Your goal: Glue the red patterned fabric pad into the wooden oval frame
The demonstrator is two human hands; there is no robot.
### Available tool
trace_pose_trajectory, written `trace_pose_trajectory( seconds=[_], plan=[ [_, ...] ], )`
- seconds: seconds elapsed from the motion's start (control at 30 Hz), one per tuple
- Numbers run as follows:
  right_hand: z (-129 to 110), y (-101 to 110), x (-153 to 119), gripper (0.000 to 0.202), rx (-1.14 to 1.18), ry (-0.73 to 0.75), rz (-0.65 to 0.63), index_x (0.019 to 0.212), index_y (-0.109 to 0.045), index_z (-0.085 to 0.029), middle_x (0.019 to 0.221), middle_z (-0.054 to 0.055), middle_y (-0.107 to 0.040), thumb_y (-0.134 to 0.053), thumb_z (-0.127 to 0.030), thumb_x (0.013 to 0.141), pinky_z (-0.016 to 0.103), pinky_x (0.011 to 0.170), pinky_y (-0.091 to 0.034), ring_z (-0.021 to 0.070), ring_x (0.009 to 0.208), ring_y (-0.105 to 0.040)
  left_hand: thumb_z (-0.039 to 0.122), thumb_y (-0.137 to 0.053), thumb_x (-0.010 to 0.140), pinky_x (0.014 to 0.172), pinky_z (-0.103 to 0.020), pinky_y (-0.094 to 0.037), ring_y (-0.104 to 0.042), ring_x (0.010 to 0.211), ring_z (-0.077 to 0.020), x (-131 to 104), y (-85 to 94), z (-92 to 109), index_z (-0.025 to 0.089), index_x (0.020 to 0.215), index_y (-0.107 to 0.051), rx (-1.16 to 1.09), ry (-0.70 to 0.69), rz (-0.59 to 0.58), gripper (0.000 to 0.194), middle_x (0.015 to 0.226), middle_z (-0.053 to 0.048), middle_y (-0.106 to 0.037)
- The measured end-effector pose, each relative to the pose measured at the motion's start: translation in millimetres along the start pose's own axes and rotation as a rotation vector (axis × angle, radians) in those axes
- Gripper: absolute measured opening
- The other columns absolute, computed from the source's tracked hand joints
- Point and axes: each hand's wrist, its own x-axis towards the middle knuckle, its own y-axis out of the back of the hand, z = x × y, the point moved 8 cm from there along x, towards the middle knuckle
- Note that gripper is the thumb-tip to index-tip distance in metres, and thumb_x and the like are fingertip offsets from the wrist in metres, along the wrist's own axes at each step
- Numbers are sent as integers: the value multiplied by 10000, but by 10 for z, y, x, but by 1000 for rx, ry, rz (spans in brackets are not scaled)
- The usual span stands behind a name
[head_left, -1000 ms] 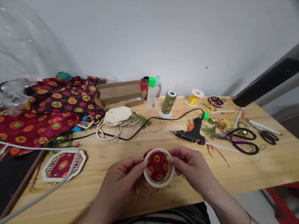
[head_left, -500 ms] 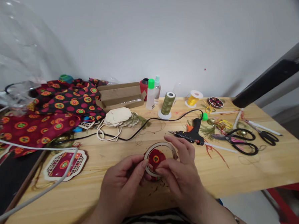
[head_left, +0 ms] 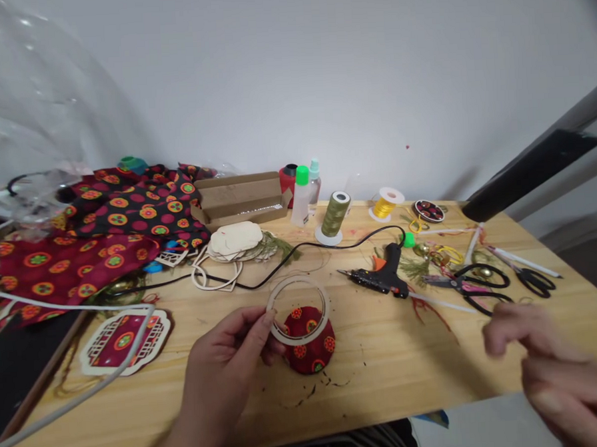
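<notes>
My left hand (head_left: 230, 364) pinches a pale wooden ring (head_left: 325, 301) by its left edge, between thumb and fingers. The ring is held tilted above a round, maroon, flower-patterned fabric piece (head_left: 310, 356), which shows partly through it and below it. Over on the right, my right hand (head_left: 561, 370) is apart from both pieces, near black-handled scissors (head_left: 486, 287). Its fingers look bent but are smeared by motion, and I cannot make out anything in them.
A black glue gun (head_left: 381, 276) lies right of centre, its black cord running left. Behind stand a green thread spool (head_left: 337, 215), bottles and an open cardboard box (head_left: 240, 196). Patterned cloth (head_left: 75, 258) and a framed fabric piece (head_left: 124, 342) lie left, crossed by a white cable.
My right hand has let go of the ring and moved far to the right. The left hand still holds the ring, now raised slightly, showing more of the round fabric piece.
</notes>
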Motion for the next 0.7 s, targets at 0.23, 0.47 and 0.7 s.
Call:
trace_pose_trajectory(
  seconds=[0.23,0.47,0.7],
  plan=[
    [-120,-729,68,265,-22,-102,-319,1098,-649,-268,718,29,-657,-563,-266,848,236,553,-500,165,604,-615,328,-654,741,511,-187,-493,-594,471,-118,-93,-85,103,191,748,-671,19,-56,25,137,490,43,-659],
    [-550,-1379,419,282,122,-108,-248,1105,-646,-212,655,40,-696,-510,-312,879,255,528,-439,157,498,-596,312,-645,741,514,-194,-492,-600,477,-129,-214,-120,183,223,771,-699,109,-193,37,108,506,51,-657],
    [-415,-1570,389,266,522,-348,-207,691,-626,-194,442,-43,-488,-511,-369,856,199,396,-312,86,366,-413,350,-660,716,509,-191,-490,-591,471,-132,-228,-98,166,234,752,-708,98,-198,27,131,512,45,-655]
  ],
)
